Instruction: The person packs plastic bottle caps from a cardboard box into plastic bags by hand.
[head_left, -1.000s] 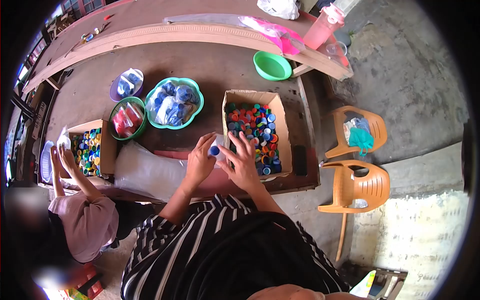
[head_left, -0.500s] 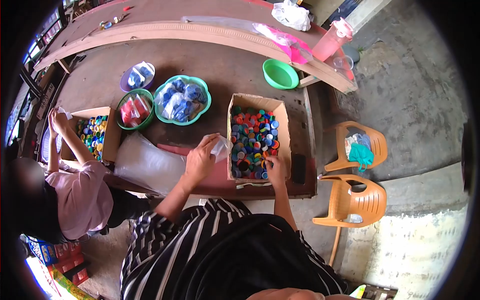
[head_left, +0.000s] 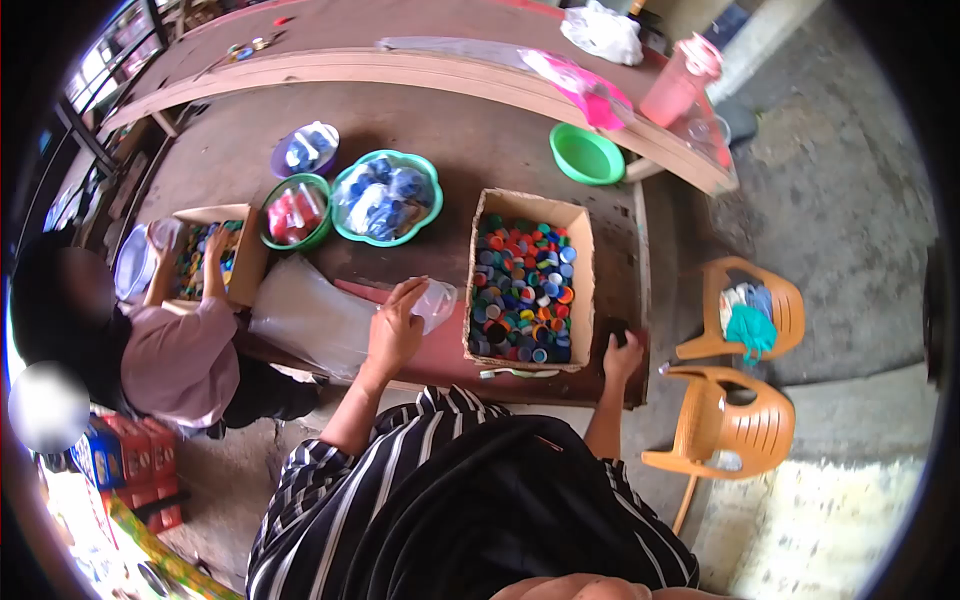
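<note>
My left hand point(head_left: 398, 325) pinches a clear plastic bag point(head_left: 436, 304) to the left of an open cardboard box point(head_left: 583, 250). Inside that box lie many coloured bottle caps point(head_left: 525, 290). To the right of the box, my right hand point(head_left: 622, 356) has its fingers curled round a dark, flat, phone-like object point(head_left: 607, 328) at the table's edge. The hand covers much of this object. A stack of clear plastic bags point(head_left: 312, 312) lies left of my left hand.
A green basin point(head_left: 438, 200) of bagged blue caps, a smaller bowl point(head_left: 325, 232) with red ones and a purple bowl point(head_left: 276, 160) stand behind. On the left a co-worker point(head_left: 185, 350) reaches into another cap box point(head_left: 255, 260). Orange chairs point(head_left: 745, 415) stand right.
My right hand has left the caps and moved right, out of the box, to the dark flat object. My left hand keeps the bag. The co-worker's hands have come down to their box.
</note>
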